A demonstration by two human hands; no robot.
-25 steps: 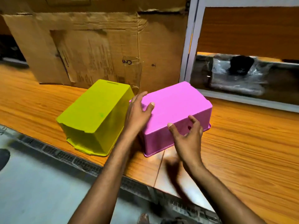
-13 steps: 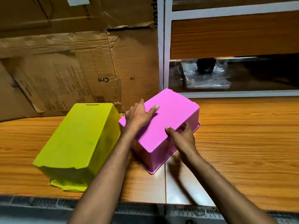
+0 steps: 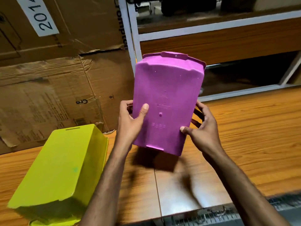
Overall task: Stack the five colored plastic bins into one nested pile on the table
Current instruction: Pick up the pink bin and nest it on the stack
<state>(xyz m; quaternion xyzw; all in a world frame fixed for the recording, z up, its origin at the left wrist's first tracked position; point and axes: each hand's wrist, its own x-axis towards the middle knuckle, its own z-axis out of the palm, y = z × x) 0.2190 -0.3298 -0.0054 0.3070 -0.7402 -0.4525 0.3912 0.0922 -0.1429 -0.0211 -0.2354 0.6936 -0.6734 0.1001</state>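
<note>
Matt plastic pink bin (image 3: 166, 101), wood-grain table (image 3: 244, 136)

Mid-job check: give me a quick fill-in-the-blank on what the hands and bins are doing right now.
1. Both hands, left hand and right hand, hold the ____ bin.
2. That bin is lifted off the table, its ____ facing the camera.
3. The yellow-green bin lies upside down on the table to the person's ____.

Missing words: pink; bottom; left

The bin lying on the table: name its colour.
Yellow-green; the bin lies upside down on the wooden table, seen in the head view.
</note>
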